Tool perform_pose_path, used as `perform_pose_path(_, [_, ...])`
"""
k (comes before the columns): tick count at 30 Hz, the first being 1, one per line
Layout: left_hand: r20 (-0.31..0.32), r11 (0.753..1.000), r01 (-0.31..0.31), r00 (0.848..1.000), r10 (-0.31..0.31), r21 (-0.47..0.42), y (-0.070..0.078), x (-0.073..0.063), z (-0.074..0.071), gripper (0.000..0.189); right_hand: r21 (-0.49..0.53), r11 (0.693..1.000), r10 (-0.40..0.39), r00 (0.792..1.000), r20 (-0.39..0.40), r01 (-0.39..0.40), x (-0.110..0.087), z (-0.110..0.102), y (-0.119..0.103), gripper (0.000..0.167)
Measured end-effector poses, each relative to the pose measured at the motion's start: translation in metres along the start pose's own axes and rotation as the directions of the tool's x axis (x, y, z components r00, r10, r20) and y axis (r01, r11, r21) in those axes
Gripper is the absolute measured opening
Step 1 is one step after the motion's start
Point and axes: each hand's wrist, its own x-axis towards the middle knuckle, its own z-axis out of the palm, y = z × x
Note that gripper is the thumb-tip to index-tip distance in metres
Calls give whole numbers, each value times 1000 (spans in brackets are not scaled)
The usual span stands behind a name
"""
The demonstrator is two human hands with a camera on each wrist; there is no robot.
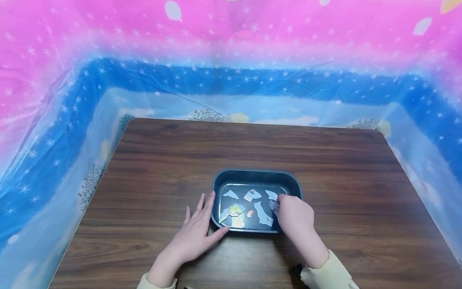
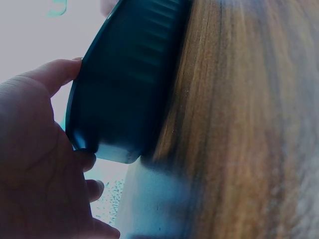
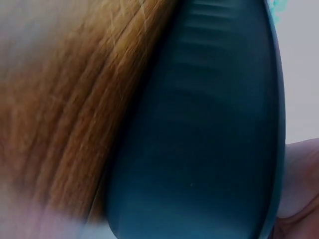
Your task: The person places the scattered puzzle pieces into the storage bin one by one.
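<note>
A dark rectangular tray (image 1: pixel 258 173) with raised walls holds several torn paper pieces, among them a yellow-and-grey piece (image 1: pixel 232 210), a small reddish piece (image 1: pixel 250 213) and a long pale piece (image 1: pixel 263 215). My left hand (image 1: pixel 193 237) has its fingers spread against the tray's left side, thumb at the front rim. In the left wrist view, that thumb and fingertips touch the dark tray wall (image 2: pixel 119 84). Reaching over the right wall, my right hand (image 1: pixel 296 214) has curled fingers pinching a pale paper piece (image 1: pixel 273 206). In the right wrist view the tray wall hides its fingertips.
Everything stands on a brown wood-grain table (image 1: pixel 173 152). A pink and blue patterned cloth (image 1: pixel 231 80) hangs around its back and sides. Near the right sleeve (image 1: pixel 328 273) lies a small black object (image 1: pixel 297 269) at the wrist.
</note>
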Motion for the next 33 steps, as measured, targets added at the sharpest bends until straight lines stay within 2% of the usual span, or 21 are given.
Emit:
perform_pose_path(6, [4, 1000, 5, 1000, -5, 1, 0, -1, 0, 100, -102, 994, 30, 999, 45, -25, 5, 0, -3, 10])
perform_pose_path(10, [5, 1000, 7, 1000, -7, -1, 0, 0, 2, 100, -155, 987, 62, 997, 55, -53, 6, 2, -4, 15])
perform_pose_path(17, [6, 999, 33, 999, -33, -10, 0, 0, 3, 100, -138, 988, 73, 996, 57, -64, 7, 3, -4, 17])
perform_pose_path(21, [7, 1000, 30, 1000, -30, -8, -2, -1, 3, 100, -34, 998, 50, 996, 69, -48, 6, -2, 0, 14])
perform_pose_path(24, [3, 1000, 18, 1000, -18, -9, -4, -1, 2, 100, 113, 993, 20, 996, 90, -30, 5, -11, 5, 25])
perform_pose_path(26, [-3, 1000, 9, 1000, -9, -8, -5, -1, 1, 100, 222, 975, 1, 995, 99, -23, 4, -18, 10, 31])
perform_pose_path(29, [-23, 1000, -3, 1000, 2, -26, -6, 1, -1, 99, 357, 934, -54, 996, 68, 26, 4, -27, 24, 33])
perform_pose_path(33, [-37, 998, -9, 999, 7, -62, -6, 6, -5, 93, 460, 883, -118, 993, 15, 98, 6, -35, 47, 34])
